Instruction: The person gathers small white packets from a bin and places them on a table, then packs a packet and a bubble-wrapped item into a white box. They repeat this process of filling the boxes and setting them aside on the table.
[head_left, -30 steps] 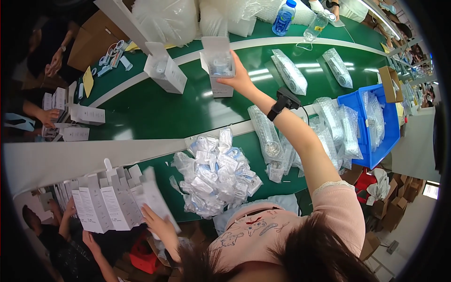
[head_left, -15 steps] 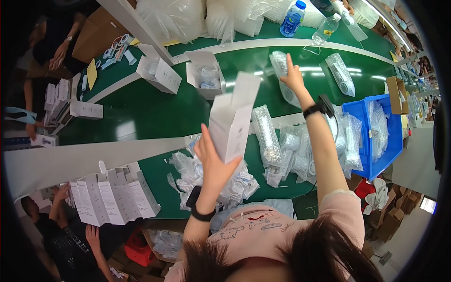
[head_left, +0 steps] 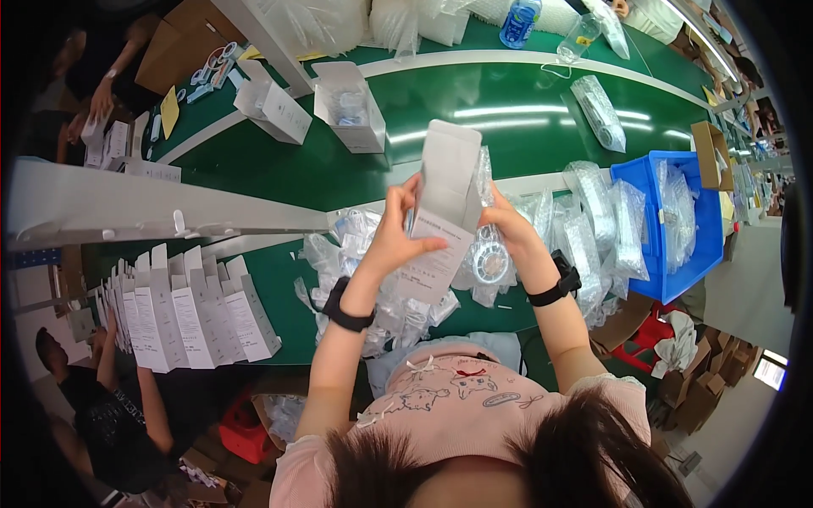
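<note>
My left hand [head_left: 396,233] grips an upright white carton [head_left: 442,224] whose top flaps stand open. Close against the carton's right side, my right hand [head_left: 513,225] is closed on a bubble-wrapped package [head_left: 485,173]; only its upper strip shows, the rest being hidden by the carton and my fingers. Below that hand lies another bubble-wrapped item with a round, ring-like end [head_left: 490,261]. A heap of small clear-bagged parts [head_left: 406,326] lies under and left of the carton.
Several bubble-wrapped packages [head_left: 580,245] lie at right beside a blue bin [head_left: 669,292]. One more package [head_left: 600,113] rests on the far green surface. Filled open cartons [head_left: 360,135] stand at far left, and a row of white cartons [head_left: 199,326] near left. A co-worker [head_left: 110,415] is behind that row.
My right hand has picked up the bubble-wrapped package from the far green surface and brought it back beside the carton. My left hand has turned the carton, and the view has shifted slightly.
</note>
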The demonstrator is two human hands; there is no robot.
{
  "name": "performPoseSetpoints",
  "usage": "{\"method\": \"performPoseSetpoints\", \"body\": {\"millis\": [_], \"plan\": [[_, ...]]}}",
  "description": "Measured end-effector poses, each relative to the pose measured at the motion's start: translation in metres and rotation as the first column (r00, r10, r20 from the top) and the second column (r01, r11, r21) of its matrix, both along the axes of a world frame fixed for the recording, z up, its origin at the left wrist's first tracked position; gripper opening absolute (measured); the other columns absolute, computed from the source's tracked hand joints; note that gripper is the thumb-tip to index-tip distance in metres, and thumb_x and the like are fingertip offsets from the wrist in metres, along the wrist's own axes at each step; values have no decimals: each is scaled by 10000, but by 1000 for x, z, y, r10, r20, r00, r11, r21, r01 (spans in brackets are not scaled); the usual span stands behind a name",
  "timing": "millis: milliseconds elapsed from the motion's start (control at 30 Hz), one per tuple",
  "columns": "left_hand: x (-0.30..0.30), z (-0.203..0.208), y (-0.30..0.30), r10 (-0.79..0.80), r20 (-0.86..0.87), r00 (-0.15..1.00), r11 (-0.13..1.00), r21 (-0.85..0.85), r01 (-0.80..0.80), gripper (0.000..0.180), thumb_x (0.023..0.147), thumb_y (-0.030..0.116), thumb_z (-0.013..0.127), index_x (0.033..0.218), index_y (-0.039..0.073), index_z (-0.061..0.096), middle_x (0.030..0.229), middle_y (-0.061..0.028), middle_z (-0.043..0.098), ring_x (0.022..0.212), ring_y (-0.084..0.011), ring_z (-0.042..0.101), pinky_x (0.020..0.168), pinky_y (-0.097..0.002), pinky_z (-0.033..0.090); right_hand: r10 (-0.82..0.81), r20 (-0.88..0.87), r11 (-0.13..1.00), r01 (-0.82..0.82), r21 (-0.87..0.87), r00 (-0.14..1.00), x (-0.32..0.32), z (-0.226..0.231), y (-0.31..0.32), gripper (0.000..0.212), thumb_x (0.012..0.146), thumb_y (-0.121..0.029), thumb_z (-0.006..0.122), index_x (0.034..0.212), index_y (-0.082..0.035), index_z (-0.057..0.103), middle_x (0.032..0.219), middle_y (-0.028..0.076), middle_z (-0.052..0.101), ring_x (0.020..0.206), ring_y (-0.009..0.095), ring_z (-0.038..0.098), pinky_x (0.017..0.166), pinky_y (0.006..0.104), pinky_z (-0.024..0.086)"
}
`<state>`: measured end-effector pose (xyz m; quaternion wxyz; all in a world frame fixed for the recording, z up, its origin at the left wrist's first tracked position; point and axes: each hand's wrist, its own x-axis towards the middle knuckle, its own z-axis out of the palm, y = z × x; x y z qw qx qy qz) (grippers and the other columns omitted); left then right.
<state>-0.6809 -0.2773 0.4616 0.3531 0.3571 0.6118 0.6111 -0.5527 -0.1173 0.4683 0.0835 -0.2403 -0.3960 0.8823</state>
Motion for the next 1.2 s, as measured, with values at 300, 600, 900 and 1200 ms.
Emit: {"method": "performPoseSetpoints", "body": {"millis": [300,600,900,1200], "plan": [[17,36,19,-60,-399,915,971,-235,-39,838,527,135,799,1177,117,269,1235,-164,339,1046,-265,436,850,-355,411,-543,-173,773,408,-486,822,12,56,41,563,698,-30,578,1209,-31,341,1172,125,428,1043,222,480,863,392,425],[41,19,23,321,-342,883,947,114,-300,761,520,92,807,1033,69,245,1220,-217,333,967,-349,490,791,-414,419,-463,-522,75,619,782,716,-44,55,0,640,631,-141,739,1150,-61,374,1122,129,424,1032,284,453,833,389,400],[32,-44,21,282,-499,819,949,272,-161,779,522,80,811,1024,85,215,1260,-237,299,1095,-385,408,877,-414,374,16,-159,-36,159,987,987,60,-4,-23,270,615,-173,689,862,-96,614,977,67,503,1043,254,430,898,441,307],[43,-11,-8,233,-512,827,968,41,-247,541,591,129,768,998,80,414,1274,-200,312,1141,-323,389,907,-381,358,372,444,-558,-186,809,815,121,-88,-43,222,646,-149,635,863,-128,598,908,3,523,940,205,485,933,488,306]]}}
